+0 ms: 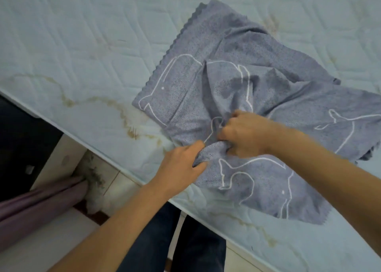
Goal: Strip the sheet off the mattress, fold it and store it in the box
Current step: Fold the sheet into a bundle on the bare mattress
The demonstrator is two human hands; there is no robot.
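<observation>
A grey-blue sheet point(237, 79) with white animal outlines lies rumpled on the pale quilted mattress point(82, 44), near its front edge. Its left border has a zigzag cut. My left hand point(181, 166) grips a bunched fold of the sheet close to the mattress edge. Just to the right of it, my right hand point(245, 133) clutches gathered fabric at the middle of the sheet. The two hands are almost touching. No box is in view.
The mattress carries brownish stains point(115, 106) along its front part. Below its edge at the left are a tiled floor point(111, 181), a purple curtain point(41, 203) and dark furniture point(22, 137). My legs in dark trousers point(165, 240) stand against the mattress.
</observation>
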